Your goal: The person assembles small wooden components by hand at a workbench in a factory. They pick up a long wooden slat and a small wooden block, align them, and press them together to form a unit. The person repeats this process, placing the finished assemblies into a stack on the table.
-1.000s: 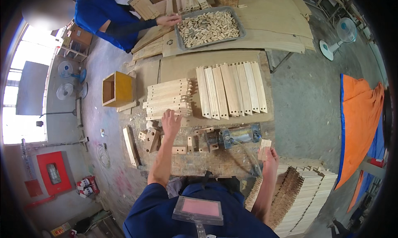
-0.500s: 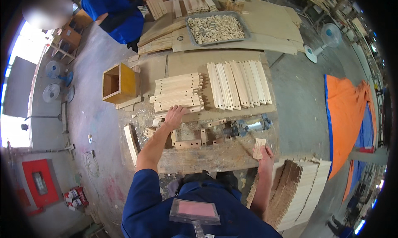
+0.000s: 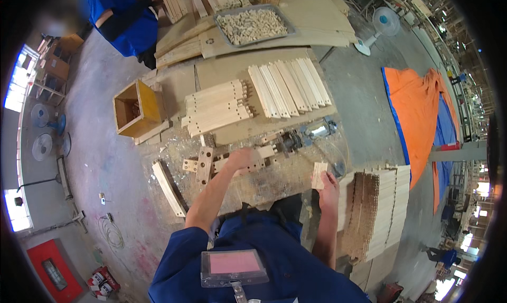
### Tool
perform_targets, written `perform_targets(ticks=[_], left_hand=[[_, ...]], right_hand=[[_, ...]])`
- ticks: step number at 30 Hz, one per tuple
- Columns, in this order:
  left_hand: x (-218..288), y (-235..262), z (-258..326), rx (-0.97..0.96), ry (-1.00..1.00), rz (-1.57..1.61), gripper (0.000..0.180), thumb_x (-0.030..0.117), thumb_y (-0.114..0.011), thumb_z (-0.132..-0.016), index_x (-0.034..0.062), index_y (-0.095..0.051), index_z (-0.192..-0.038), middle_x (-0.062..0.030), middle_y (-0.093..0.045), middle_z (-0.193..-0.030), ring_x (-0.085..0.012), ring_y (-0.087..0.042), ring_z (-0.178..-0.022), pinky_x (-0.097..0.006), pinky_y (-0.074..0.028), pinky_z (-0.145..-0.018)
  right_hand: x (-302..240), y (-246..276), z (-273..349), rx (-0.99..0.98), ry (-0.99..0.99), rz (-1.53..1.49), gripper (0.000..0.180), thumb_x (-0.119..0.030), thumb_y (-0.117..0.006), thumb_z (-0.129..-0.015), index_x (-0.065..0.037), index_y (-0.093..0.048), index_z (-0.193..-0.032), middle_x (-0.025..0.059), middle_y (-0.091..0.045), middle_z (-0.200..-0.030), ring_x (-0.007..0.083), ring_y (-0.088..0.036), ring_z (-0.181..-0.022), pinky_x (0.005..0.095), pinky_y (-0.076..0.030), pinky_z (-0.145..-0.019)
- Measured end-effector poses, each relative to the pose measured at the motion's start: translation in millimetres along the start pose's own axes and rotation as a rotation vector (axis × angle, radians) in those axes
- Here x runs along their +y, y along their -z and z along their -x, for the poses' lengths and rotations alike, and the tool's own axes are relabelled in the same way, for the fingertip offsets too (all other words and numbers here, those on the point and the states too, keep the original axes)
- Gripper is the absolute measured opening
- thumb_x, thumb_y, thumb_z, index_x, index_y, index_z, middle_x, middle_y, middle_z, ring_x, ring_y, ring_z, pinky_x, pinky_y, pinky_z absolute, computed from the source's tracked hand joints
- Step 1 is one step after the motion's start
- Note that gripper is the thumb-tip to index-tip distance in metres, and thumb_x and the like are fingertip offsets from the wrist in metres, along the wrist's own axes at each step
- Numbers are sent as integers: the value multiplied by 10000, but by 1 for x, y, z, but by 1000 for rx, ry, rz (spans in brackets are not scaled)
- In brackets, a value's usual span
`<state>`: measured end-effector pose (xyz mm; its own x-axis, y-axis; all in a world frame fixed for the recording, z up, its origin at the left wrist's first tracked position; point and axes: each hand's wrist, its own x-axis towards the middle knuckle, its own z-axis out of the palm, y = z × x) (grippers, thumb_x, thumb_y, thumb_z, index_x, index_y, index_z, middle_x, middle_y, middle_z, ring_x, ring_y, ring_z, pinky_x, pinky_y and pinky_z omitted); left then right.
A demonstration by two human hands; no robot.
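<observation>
My left hand (image 3: pixel 240 159) is over a jig of drilled wooden blocks (image 3: pixel 204 165) on the near part of the workbench. It grips a pale wooden slat (image 3: pixel 262 153) lying across the jig; motion smears the fingers. Right of the slat is a metal clamp device (image 3: pixel 291 142). My right hand (image 3: pixel 328 184), at the bench's right front edge, pinches a small flat wooden block (image 3: pixel 319 175). Beyond the jig lies a row of drilled slats (image 3: pixel 217 106) with dowels at their right ends. Another row of longer slats (image 3: pixel 289 87) is to its right.
A yellow wooden box (image 3: pixel 138 108) sits at the bench's left, with a loose wooden bar (image 3: pixel 168 188) nearer me. A tray of dowels (image 3: pixel 254 8) stands on the far table, beside a co-worker in blue (image 3: pixel 122 19). Stacked boards (image 3: pixel 388 202) stand at my right.
My left hand has come from the dowelled row toward me to the jig, bringing a slat. My right hand still holds the small block. The whole view has shifted.
</observation>
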<state>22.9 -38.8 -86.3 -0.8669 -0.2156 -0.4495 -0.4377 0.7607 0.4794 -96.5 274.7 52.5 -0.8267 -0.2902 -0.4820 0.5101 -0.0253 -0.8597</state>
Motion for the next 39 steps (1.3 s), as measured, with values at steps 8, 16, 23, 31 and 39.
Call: perform_targets(ticks=[8,16,23,31,39], left_hand=[[1,-9,21,217,-153,-24,847,595,-650,-785,39,-462,-1396,-220,-596,-1211,-377,-576,-1136,-493,-457,-941],[5,6,26,17,-99,-156,1076,561,-754,-670,12,-312,-1484,-198,-508,-1271,-353,-498,-1218,-462,-400,-1022],[4,1,20,38,-98,-139,1024,505,-776,-658,16,-347,-1448,-197,-517,-1238,-352,-511,-1197,-461,-418,-1006],[2,6,16,0,-85,-103,1033,515,-779,-664,34,-327,-1460,-192,-520,-1237,-350,-512,-1194,-461,-416,-1013],[6,8,19,-36,-78,-118,1026,528,-774,-696,41,-312,-1472,-196,-508,-1269,-353,-497,-1224,-460,-397,-1045]], right_hand=[[6,-3,-3,23,10,22,268,-185,-607,-992,36,-619,-1143,121,-691,-1043,217,-699,-931,330,-563,-810],[3,-31,-22,-14,-50,66,280,-197,-600,-998,35,-620,-1154,115,-695,-1036,204,-693,-932,319,-551,-843],[15,-36,-28,-6,-81,85,284,-210,-597,-1001,29,-623,-1151,116,-698,-1042,189,-690,-919,312,-542,-837],[21,-52,-25,3,-128,97,236,-205,-586,-1007,4,-649,-1096,74,-710,-983,123,-668,-866,254,-514,-786],[22,-53,-35,-27,-180,119,260,-220,-586,-1006,5,-633,-1127,107,-706,-1030,165,-684,-923,281,-527,-828]])
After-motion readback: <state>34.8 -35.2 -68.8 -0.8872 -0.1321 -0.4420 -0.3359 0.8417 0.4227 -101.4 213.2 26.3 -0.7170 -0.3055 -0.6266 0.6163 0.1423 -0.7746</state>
